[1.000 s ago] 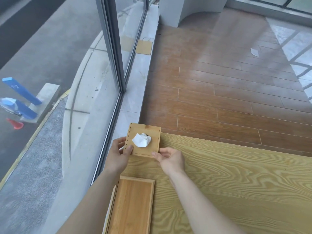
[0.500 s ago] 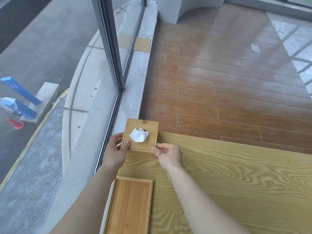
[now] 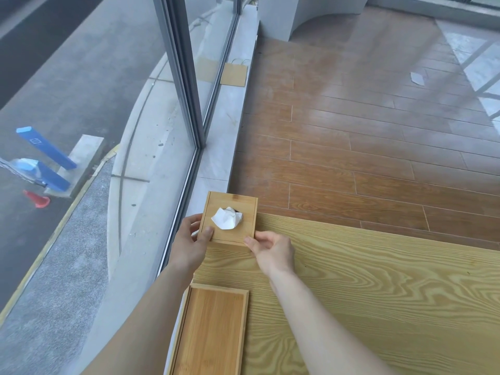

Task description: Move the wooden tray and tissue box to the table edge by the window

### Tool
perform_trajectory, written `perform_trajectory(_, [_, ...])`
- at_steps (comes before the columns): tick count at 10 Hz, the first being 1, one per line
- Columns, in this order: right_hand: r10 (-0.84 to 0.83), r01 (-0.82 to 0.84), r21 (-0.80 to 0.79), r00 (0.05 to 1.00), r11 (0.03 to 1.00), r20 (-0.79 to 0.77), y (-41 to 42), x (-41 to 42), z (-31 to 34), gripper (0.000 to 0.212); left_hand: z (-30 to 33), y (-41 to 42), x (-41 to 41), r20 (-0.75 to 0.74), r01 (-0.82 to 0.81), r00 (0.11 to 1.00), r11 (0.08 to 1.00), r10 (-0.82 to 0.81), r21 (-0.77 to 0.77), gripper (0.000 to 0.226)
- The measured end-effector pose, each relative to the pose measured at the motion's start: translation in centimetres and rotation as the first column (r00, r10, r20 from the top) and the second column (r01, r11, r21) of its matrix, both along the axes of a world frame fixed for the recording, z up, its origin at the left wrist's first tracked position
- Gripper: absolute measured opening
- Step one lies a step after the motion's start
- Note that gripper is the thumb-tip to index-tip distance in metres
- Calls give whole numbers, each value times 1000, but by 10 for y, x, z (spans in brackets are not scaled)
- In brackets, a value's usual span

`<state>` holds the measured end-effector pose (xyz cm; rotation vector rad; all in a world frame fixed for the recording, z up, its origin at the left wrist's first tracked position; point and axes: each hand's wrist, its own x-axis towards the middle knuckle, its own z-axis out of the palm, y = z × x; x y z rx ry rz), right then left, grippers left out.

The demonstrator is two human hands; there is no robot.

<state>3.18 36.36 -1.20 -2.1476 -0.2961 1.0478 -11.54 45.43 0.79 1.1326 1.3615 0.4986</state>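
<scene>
A square wooden tissue box (image 3: pixel 243 203) with a white tissue poking out of its top stands on the far left corner of the table (image 3: pixel 378 288), beside the window. My left hand (image 3: pixel 190 243) grips its left side, thumb on the lid. My right hand (image 3: pixel 273 251) pinches its near right corner. Nearer to me, the flat wooden tray (image 3: pixel 213 334) lies along the table's left edge, below my left forearm and touched by neither hand.
A floor-to-ceiling window with a grey frame (image 3: pixel 184 77) runs along the left, with a pale sill (image 3: pixel 224 142) below it. Brown plank floor lies beyond the table. A paper bag (image 3: pixel 234 74) leans by the glass, and a scrap of paper (image 3: pixel 418 78) lies on the floor.
Both hands keep hold of the tissue box, and it has shifted slightly left toward the window. The tray has stayed in place.
</scene>
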Motion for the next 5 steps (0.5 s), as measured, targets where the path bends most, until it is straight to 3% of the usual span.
perform_trajectory(2, [211, -185, -164, 964, 969, 159, -11, 0, 26, 66, -2, -3, 5, -111, -6, 994, 999, 10, 35, 29])
perform_trajectory(4, [373, -342, -174, 908, 923, 192, -27, 11, 42, 97, 2, -8, 8, -336, 25, 942, 994, 12, 105, 58])
perform_trajectory(5, [482, -404, -288, 826, 868, 294, -42, 22, 49, 104, 12, -13, 4, -433, 83, 901, 974, 17, 210, 68])
